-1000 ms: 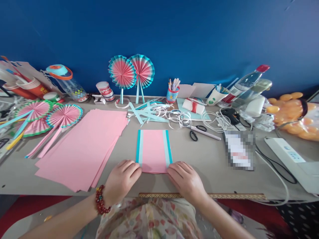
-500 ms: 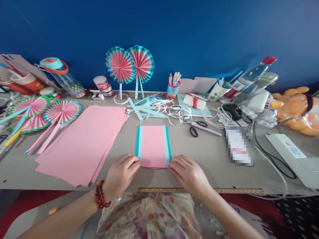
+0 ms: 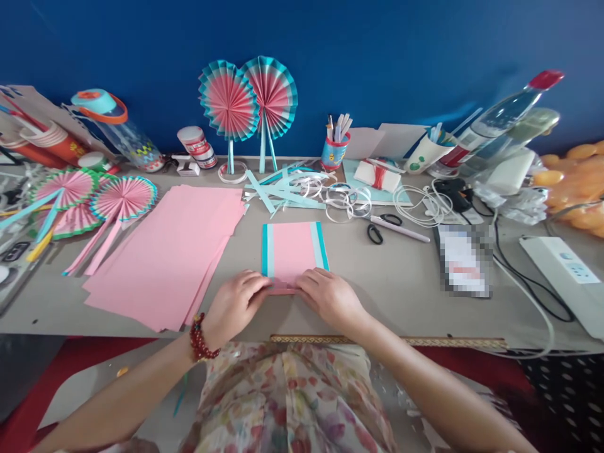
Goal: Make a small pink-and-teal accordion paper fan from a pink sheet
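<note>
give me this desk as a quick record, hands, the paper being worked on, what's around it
left hand: fingers on the near edge, left side
right hand: fingers on the near edge, right side
worked paper: pink sheet with blue bands along both sides, lying flat except for a narrow fold at the near edge
left of it: stack of pink paper; pleated fans beyond
behind it: loose pale-blue strips; two round fans upright by the blue wall
right of it: black-handled scissors, blades hidden
</note>
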The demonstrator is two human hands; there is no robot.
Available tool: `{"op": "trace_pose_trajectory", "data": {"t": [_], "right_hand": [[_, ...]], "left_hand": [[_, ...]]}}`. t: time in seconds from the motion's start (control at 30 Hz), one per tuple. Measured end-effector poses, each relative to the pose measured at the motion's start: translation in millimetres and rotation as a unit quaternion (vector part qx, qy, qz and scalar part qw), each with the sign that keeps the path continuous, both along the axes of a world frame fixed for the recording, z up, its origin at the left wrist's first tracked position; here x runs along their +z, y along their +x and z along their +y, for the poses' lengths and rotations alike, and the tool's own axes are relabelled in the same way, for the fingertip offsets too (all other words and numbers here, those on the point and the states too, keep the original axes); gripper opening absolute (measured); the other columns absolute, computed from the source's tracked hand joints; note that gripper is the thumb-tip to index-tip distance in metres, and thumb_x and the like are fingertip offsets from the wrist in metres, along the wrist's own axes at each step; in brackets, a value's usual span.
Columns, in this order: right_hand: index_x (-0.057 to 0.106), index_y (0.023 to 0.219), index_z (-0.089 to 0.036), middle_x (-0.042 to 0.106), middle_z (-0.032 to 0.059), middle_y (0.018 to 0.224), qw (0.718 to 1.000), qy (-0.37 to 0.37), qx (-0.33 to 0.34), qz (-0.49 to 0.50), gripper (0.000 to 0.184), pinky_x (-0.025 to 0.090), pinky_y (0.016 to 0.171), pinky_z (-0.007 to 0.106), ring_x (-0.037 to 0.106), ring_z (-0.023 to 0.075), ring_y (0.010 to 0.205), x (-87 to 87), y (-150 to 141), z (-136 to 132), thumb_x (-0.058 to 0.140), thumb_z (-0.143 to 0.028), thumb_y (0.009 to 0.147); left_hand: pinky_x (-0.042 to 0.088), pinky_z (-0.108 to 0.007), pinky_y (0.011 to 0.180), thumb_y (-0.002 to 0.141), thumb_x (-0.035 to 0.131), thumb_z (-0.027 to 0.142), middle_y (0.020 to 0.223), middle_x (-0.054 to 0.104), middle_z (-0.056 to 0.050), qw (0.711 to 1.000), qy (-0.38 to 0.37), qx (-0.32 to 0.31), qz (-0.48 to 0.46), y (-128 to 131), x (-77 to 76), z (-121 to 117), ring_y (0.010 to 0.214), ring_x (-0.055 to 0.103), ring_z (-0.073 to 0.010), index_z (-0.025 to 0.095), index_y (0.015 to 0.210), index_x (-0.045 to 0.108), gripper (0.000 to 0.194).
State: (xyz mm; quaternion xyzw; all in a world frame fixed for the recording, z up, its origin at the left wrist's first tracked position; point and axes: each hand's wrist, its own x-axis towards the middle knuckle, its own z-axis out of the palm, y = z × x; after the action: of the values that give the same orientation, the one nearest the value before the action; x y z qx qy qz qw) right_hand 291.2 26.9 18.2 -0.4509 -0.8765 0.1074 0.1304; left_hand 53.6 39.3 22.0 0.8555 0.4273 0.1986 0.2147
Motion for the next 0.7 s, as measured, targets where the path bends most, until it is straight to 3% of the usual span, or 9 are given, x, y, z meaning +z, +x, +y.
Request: {"op": "trace_pose_trajectory", "data": {"t": [0.33,0.7], "right_hand": [[0.063,0.090,-0.019,0.067,0.0012,0.084,0.990,-0.142,-0.008,-0.023,0.019,0.027,0.060,0.026,0.057,0.0149,0.074,15.7,1.2,24.9,0.054,-0.033,0.099],[0.063,0.085,-0.020,0.068,-0.0004,0.082,0.985,-0.170,-0.012,-0.010,0.014,0.026,0.060,0.025,0.055,0.0137,0.072,17.0,-0.1,32.6,0.058,-0.029,0.094]], "left_hand": [[0.043,-0.026,0.072,0.096,0.056,0.023,0.092,0.066,-0.001,0.996,-0.080,0.009,0.041,1.6,7.4,15.2,0.083,0.062,-0.0153,0.019,0.090,0.064,0.011],[0.039,-0.025,0.065,0.094,0.055,0.025,0.085,0.064,-0.001,0.992,-0.119,0.000,0.046,0.4,10.2,19.4,0.073,0.056,-0.0142,0.018,0.084,0.062,0.013]]}}
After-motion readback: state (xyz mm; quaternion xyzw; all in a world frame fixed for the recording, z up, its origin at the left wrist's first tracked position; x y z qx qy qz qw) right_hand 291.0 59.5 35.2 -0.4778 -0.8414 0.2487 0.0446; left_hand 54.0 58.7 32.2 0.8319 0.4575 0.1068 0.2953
